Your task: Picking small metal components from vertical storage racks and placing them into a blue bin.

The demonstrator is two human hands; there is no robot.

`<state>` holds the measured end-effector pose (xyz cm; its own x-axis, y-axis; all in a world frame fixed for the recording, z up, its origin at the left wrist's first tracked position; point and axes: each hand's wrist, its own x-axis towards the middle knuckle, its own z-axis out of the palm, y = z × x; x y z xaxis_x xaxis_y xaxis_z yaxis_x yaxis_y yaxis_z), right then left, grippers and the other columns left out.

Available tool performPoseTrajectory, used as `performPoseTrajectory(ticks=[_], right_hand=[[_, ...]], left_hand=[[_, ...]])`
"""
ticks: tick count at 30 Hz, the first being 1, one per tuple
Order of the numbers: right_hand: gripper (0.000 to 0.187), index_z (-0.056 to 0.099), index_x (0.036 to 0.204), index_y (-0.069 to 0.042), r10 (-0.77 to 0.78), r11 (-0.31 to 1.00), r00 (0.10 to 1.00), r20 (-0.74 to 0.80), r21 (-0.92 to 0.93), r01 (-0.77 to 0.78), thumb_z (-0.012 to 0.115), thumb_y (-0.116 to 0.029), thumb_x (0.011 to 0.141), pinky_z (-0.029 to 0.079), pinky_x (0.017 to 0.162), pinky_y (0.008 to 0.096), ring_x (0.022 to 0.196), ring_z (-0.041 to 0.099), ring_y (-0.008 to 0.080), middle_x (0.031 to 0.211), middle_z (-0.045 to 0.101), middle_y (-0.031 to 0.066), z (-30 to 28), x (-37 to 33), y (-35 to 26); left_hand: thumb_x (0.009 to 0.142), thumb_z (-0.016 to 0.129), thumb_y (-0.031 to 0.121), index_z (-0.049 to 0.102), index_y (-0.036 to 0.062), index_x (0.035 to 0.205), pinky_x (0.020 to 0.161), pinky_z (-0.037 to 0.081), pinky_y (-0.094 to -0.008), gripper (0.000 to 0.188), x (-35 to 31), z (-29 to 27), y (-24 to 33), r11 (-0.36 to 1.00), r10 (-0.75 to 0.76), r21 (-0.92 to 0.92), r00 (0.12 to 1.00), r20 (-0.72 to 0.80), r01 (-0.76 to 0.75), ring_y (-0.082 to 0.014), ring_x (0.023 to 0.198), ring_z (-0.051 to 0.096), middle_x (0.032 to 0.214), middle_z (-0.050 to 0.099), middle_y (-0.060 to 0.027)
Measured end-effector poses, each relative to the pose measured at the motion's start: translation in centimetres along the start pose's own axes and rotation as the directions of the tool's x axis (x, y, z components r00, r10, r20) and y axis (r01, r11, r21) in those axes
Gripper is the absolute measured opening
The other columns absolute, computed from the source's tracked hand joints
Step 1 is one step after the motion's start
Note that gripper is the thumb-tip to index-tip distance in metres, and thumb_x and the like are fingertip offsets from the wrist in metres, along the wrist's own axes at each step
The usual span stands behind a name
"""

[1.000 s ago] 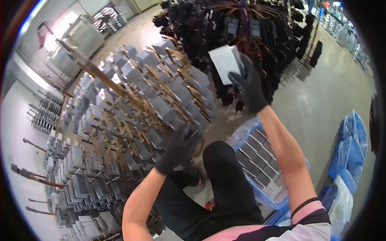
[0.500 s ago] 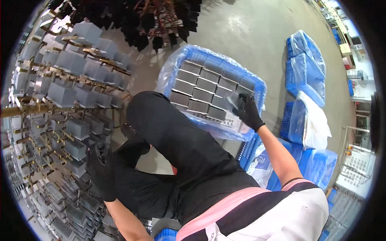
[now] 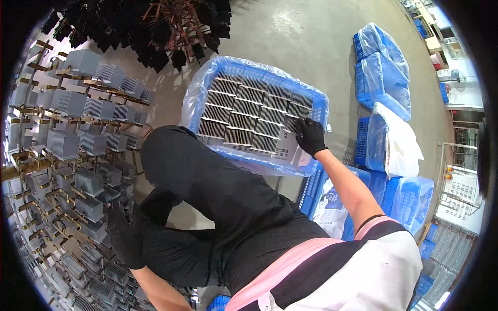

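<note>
My right hand (image 3: pixel 312 139), in a black glove, reaches into a blue crate (image 3: pixel 324 111) lined with clear plastic. Its fingers grip the edge of a grey finned heat sink (image 3: pixel 292 124), which sits at the right end of a row. More heat sinks (image 3: pixel 242 121) lie side by side in the crate, fins up, over a printed sheet (image 3: pixel 287 147). At the lower left my left hand (image 3: pixel 125 233), also gloved in black, has its thumb and fingers apart with nothing seen between them. It is beside a rack hung with heat sinks (image 3: pixel 89 207).
The brass-coloured rack (image 3: pixel 31 160) fills the left side. Dark parts hang from another rack (image 3: pixel 166 31) at the far left. Several blue crates with plastic liners (image 3: pixel 384 83) stand on the right, one with white cloth-like sheeting (image 3: pixel 402 145) over it. My bent leg (image 3: pixel 181 160) lies before the crate.
My right hand has lowered the heat sink from a tilted hold above the crate to flat beside the others. My left hand stays by the rack; the whole view has shifted slightly.
</note>
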<state>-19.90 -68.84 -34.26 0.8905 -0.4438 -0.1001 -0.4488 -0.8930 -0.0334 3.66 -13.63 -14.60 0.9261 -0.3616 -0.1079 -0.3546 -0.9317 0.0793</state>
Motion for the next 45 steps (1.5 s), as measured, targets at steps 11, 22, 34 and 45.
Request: performPoseTrajectory(ticks=[11, 22, 34, 45], right_hand=[[0.06, 0.06, 0.119, -0.012, -0.152, 0.986, 0.988, -0.002, -0.07, 0.151, 0.076, -0.025, 0.063, 0.039, 0.095, 0.054, 0.118, 0.051, 0.0342, 0.121, 0.059, 0.0152, 2.4, 2.1, 1.5], [0.027, 0.062, 0.116, 0.0, -0.666, 0.291, 0.624, -0.409, 0.628, 0.722, 0.06, -0.013, 0.092, 0.048, 0.093, 0.0391, 0.11, 0.06, 0.037, 0.117, 0.064, 0.0196, -23.3, 11.7, -35.1], [0.06, 0.046, 0.139, -0.001, -0.54, 0.369, 0.626, -0.563, 0.509, 0.777, 0.067, -0.026, 0.088, 0.05, 0.087, 0.0468, 0.112, 0.058, 0.0424, 0.126, 0.056, 0.0284, -21.2, 15.2, -52.1], [0.082, 0.031, 0.147, 0.0, -0.665, 0.402, 0.591, -0.456, 0.448, 0.798, 0.062, -0.045, 0.086, 0.051, 0.083, 0.0506, 0.098, 0.062, 0.0444, 0.111, 0.061, 0.031, -20.8, 17.5, -57.6]], left_hand=[[0.092, 0.062, 0.018, 0.056, 0.0146, 0.136, 0.105, 0.04, -0.047, 0.045, -1.7, 3.0, -4.0, 0.956, -0.186, 0.203, 0.972, -0.142, 0.212, -0.035, 0.128, 0.047, 0.138, 0.053, -0.0155], [0.093, 0.063, 0.008, 0.055, 0.0001, 0.112, 0.074, 0.046, -0.0311, 0.022, -7.1, -6.5, -10.6, 0.708, -0.65, -0.706, 0.403, -0.645, 0.012, -0.0178, 0.085, 0.056, 0.096, 0.061, -0.0101], [0.091, 0.064, 0.01, 0.06, 0.003, 0.116, 0.063, 0.049, -0.0345, 0.026, -3.3, -6.6, -6.0, 0.974, -0.06, -0.195, 0.71, -0.702, -0.111, -0.0218, 0.073, 0.06, 0.089, 0.06, -0.0131], [0.097, 0.055, 0.021, 0.061, 0.003, 0.097, 0.056, 0.044, -0.0406, 0.019, 18.4, -5.0, -9.5, 0.881, -0.277, -0.472, 0.778, -0.563, -0.028, -0.0226, 0.06, 0.053, 0.074, 0.057, -0.0102]])
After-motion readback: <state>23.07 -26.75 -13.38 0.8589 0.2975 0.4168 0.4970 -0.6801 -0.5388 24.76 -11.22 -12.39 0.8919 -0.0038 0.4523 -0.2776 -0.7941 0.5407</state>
